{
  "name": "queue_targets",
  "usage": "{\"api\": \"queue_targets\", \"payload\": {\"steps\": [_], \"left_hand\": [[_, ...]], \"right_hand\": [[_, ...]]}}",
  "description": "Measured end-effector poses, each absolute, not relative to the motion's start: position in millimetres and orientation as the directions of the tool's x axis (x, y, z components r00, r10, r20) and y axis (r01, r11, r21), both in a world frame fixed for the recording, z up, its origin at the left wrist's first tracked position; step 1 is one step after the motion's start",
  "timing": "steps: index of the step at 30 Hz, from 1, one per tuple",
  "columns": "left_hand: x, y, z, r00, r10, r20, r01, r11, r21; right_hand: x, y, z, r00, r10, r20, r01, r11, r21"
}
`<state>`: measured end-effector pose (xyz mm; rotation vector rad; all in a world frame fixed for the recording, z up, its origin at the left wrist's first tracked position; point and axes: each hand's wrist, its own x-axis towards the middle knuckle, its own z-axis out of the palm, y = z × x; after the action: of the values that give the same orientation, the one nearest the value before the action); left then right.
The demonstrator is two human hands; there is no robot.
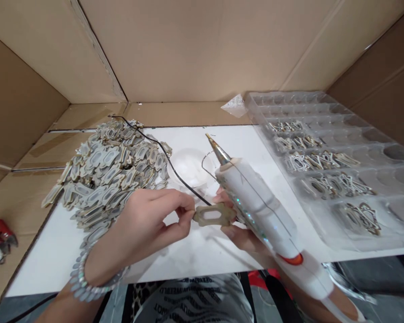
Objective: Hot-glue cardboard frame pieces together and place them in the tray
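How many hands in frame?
2. The left hand pinches the flat piece at centre; the right hand, beside it, grips the glue gun. No others visible.

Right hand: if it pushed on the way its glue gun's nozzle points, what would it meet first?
Likely nothing near: the right hand aims the glue gun across bare table toward the cardboard wall. The bowl sits just left of that line; depth is unclear.
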<state>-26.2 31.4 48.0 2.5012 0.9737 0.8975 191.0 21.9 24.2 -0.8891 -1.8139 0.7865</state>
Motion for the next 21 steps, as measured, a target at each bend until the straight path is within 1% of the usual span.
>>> {"api": "queue_targets", "payload": {"steps": [3,5,9,16,21], "left_hand": [[-24.4,31.5,48.6,0.549,0.689,0.473,0.494,-0.724,0.481],[-24.4,31.8,48.4,0.54,0.69,0.481,0.489,-0.723,0.487],[-25.5,32.7,46.1,0.527,0.696,0.488,0.466,-0.717,0.519],[-28.0,29.4,47.8,0.511,0.73,0.454,0.472,-0.68,0.561],[-35.2,28.2,46.5,0.467,0.77,0.435,0.489,-0.635,0.598]], "right_hand": [[189.3,21.4,26.3,-0.251,0.846,0.47,0.163,0.515,-0.841],[188.1,20.1,24.8,-0.225,0.864,0.45,0.146,0.487,-0.861],[189.1,17.8,15.1,-0.246,0.862,0.443,0.163,0.487,-0.858],[196.1,17.7,1.2,-0.266,0.816,0.512,0.207,0.568,-0.797],[196.2,15.1,1.7,-0.245,0.839,0.487,0.222,0.537,-0.814]]}}
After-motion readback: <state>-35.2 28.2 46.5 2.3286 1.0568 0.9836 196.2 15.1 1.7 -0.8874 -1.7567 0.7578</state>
